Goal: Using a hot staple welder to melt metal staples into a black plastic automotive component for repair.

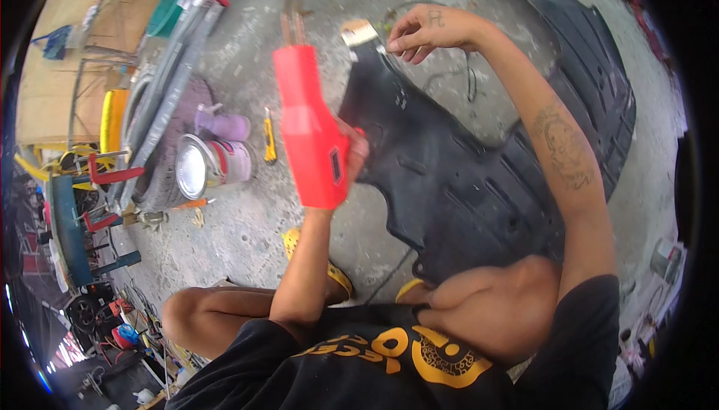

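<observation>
My left hand (356, 148) is wrapped around the grip of a red plastic welding gun (303, 125). Its metal prongs (293, 26) point away from me, above the floor. A large black plastic car panel (449, 185) lies on the concrete in front of me, stretching off to the right. At its narrow far end is a pale, light-coloured patch (359, 32). Just right of that end, my right hand (431, 32) has its thumb and fingers pinched together. Whatever may be between those fingertips is too small to make out.
Left of the gun, a yellow utility knife (269, 137) lies on the floor. Beside it stand a paint can (213, 164) and a purple container (223, 124), near a tyre (161, 181) and metal rails (176, 58). A thin dark cable (470, 80) lies beyond the panel.
</observation>
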`<state>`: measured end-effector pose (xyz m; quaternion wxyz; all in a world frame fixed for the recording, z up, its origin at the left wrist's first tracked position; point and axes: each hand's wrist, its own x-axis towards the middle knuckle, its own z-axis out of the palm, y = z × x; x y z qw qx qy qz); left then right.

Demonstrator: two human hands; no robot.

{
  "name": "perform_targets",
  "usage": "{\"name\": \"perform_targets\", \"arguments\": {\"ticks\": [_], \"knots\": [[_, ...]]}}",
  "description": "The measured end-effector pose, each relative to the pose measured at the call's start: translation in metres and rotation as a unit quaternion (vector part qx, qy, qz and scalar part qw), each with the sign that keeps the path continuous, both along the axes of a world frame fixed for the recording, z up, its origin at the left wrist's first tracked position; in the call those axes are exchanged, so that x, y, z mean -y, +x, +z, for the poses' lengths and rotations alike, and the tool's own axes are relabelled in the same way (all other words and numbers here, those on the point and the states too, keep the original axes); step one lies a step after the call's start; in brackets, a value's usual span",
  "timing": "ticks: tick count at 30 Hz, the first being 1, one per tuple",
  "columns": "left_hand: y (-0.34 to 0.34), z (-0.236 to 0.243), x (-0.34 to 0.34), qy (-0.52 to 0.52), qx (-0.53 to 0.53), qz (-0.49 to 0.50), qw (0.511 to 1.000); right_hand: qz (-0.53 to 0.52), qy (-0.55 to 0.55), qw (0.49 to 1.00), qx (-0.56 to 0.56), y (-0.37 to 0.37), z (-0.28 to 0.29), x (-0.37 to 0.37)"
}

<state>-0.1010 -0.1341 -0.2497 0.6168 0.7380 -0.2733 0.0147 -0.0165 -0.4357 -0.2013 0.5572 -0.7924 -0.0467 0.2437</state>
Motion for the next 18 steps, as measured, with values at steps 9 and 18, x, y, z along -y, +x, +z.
{"name": "perform_targets", "arguments": {"ticks": [9,18], "knots": [[0.017,0.012,-0.021,0.034,0.032,-0.007,0.999,-0.062,-0.125,0.988,-0.069,-0.219,-0.077,0.035],[0.016,-0.008,0.005,-0.074,-0.122,-0.123,0.982,-0.577,-0.239,0.778,-0.060,-0.446,-0.116,0.003]]}}
